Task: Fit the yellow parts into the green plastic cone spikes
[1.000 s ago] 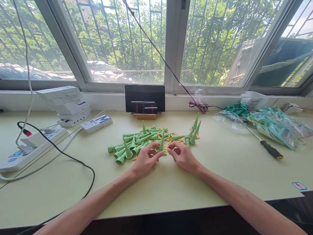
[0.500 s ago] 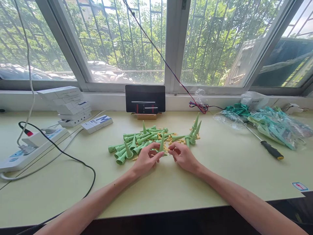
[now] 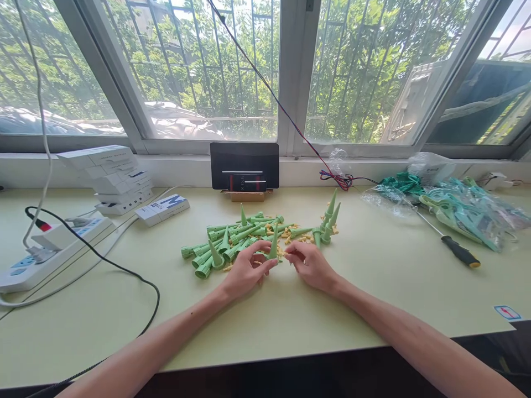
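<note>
My left hand (image 3: pixel 248 269) is closed around the lower part of a green plastic plant-watering spike (image 3: pixel 274 243), whose tip points up. Just to its right, my right hand (image 3: pixel 309 264) pinches a small yellow plastic piece (image 3: pixel 285 254) against the spike's side, though the fingers partly cover it. Beyond my hands lies a pile of green spikes (image 3: pixel 240 235), most on their sides and several standing tip up. Small yellow pieces (image 3: pixel 296 236) are scattered at the pile's right. Farther right, a few green spikes (image 3: pixel 331 224) stand upright with yellow pieces on them.
A screwdriver (image 3: pixel 460 251) and plastic-bagged green items (image 3: pixel 464 207) lie at the right. A tablet (image 3: pixel 244 157) with a phone (image 3: pixel 248 182) before it stands by the window. White boxes (image 3: pixel 118 179), a power strip (image 3: pixel 62 254) and a black cable (image 3: pixel 136 276) occupy the left.
The view has shifted slightly, so things sit a little farther left. Both hands keep nearly the same pose around the spike and the yellow piece.
</note>
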Motion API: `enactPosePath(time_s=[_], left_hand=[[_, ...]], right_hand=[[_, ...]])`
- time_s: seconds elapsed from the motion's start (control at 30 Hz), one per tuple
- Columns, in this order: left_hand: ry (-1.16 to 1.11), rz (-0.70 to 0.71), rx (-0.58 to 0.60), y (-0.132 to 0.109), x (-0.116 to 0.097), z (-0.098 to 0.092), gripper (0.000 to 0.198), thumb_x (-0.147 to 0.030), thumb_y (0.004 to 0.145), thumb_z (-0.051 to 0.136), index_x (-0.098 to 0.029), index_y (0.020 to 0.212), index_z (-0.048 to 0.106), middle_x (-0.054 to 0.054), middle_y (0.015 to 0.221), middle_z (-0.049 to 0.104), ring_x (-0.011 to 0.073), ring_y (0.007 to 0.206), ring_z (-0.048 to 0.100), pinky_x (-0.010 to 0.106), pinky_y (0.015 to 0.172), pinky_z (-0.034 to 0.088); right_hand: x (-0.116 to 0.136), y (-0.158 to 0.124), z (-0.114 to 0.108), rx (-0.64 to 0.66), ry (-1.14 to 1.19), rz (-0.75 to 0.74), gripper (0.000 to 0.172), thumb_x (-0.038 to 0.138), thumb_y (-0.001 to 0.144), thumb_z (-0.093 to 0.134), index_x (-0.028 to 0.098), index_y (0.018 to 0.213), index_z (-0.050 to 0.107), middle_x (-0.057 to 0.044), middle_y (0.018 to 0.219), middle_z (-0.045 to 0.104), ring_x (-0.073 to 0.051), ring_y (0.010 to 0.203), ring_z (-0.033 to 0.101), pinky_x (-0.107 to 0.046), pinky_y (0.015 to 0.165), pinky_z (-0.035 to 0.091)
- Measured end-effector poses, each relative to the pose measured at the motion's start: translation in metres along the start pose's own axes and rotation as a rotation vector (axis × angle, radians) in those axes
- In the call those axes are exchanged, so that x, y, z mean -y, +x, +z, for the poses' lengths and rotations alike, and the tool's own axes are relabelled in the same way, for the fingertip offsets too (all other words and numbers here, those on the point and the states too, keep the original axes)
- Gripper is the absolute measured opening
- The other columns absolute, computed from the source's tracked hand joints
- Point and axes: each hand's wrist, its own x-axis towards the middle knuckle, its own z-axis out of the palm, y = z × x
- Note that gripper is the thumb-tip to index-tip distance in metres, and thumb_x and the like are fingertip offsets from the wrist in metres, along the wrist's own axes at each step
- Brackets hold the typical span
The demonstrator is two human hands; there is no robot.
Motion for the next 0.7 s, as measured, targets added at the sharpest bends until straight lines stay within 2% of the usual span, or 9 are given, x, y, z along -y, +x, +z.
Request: enactPosePath(time_s=[0.43, 0.7], left_hand=[[0.042, 0.034, -0.009, -0.0002, -0.0017, -0.0002, 0.039, -0.042, 0.080, 0.069, -0.019, 0.107, 0.053, -0.005, 0.062, 0.054, 0.0102, 0.049, 0.053, 0.019, 0.040, 0.046], [0.055, 0.043, 0.001, -0.0008, -0.0026, -0.0001, 0.036, -0.040, 0.081, 0.069, -0.019, 0.106, 0.053, -0.004, 0.065, 0.054, 0.0102, 0.051, 0.053, 0.019, 0.042, 0.045]], right_hand=[[0.0027, -0.0006, 0.0000, 0.015, -0.038, -0.032, 0.018, 0.020, 0.092, 0.047, 0.018, 0.074, 0.052, 0.003, 0.061, 0.048, -0.012, 0.055, 0.040, -0.024, 0.054, 0.032], [0.0025, -0.0013, -0.0002, 0.030, -0.073, -0.038, 0.023, 0.020, 0.093, 0.044, 0.018, 0.070, 0.048, 0.002, 0.061, 0.049, -0.012, 0.056, 0.041, -0.024, 0.055, 0.031]])
